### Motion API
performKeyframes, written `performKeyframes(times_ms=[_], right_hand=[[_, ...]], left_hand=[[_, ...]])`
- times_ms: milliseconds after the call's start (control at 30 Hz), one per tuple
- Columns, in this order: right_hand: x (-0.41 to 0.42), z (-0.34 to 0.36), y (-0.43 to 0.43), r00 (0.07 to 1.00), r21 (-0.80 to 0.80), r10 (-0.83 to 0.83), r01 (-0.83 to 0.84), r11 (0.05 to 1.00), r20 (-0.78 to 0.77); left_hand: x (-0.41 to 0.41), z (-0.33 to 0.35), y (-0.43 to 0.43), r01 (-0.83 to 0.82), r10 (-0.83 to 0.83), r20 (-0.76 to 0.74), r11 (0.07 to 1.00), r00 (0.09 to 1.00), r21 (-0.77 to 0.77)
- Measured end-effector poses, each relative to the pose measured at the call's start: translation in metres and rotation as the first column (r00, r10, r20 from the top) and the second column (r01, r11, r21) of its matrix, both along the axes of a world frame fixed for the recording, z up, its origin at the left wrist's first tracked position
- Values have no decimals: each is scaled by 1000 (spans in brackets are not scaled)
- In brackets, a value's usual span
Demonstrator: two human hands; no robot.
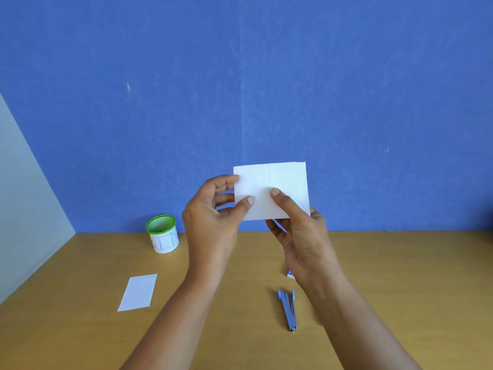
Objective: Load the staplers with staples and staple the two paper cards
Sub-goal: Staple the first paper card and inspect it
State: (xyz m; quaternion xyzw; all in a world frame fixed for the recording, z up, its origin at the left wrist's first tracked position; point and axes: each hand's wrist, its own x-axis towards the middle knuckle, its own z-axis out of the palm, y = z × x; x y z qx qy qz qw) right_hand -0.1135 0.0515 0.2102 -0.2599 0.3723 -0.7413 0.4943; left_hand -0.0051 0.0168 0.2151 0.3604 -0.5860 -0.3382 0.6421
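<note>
Paper card (277,182), white and rectangular with a faint vertical line down its middle, stands upright above the smooth wooden table (80,332). The left hand (213,220) pinches its left edge, thumb in front; the right hand (302,236) pinches its lower middle. A second white card (138,292) and a slim blue-and-metal stapler (288,308) lie below.

Table (400,303) bare at far rt & front-left. Obstacles: green-rimmed cup (162,233) back-left, paper card (138,292) flat nr it. Stapler (288,309) & small box (289,273) lie rt of centre.
</note>
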Motion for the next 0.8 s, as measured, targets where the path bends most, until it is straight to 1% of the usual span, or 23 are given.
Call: performKeyframes(times_ms=[100,367,633,800], right_hand=[[0,-2,0,1000,0,-2,2,1000,-26],[-1,-3,-3,999,21,-27,28,999,-26],[-1,-4,-4,998,5,-19,20,1000,-65],[-1,-5,-4,999,21,-33,34,999,-34]], left_hand=[[0,0,0,2,-2,-4,1000,1000,-4],[1,0,-1,8,-8,4,1000,1000,-1],[1,-1,-2,4,-4,0,1000,1000,1],[2,-1,-2,18,-17,-16,1000,1000,8]])
